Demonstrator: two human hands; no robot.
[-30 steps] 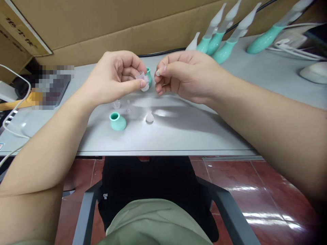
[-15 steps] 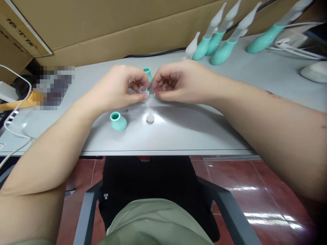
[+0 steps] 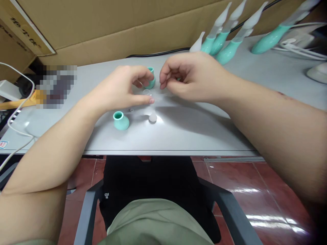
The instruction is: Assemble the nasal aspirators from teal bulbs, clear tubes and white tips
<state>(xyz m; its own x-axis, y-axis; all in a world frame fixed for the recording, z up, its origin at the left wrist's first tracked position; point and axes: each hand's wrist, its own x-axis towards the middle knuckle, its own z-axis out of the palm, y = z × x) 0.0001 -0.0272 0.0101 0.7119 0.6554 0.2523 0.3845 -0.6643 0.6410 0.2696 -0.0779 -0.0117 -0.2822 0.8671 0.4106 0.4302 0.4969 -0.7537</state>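
Note:
My left hand (image 3: 133, 86) is open, its thumb and fingers spread around a small clear plastic piece (image 3: 147, 92) with a round rim. The piece appears to stand on the table, partly hidden by the thumb. Right behind those fingertips is a teal bulb (image 3: 151, 81) with an open neck. To the right, my right hand (image 3: 184, 76) hovers with curled fingers closed together; whatever they hold, if anything, is hidden. Closer to the table edge sit a second teal bulb (image 3: 121, 121), a whitish drop-shaped tip (image 3: 152, 118) and a tiny clear ring (image 3: 131, 110).
Several teal bulbs with clear tubes and white nozzles (image 3: 230, 51) stand at the back right, beside a white nozzle (image 3: 198, 43). White cables (image 3: 293, 47) and a computer mouse (image 3: 318, 71) lie far right. Cardboard (image 3: 107, 27) walls the back. A white cable (image 3: 25, 136) crosses the left.
My left fingers have parted from the clear piece they were pinching. My right hand has drawn away from it, up and to the right. The view has shifted slightly.

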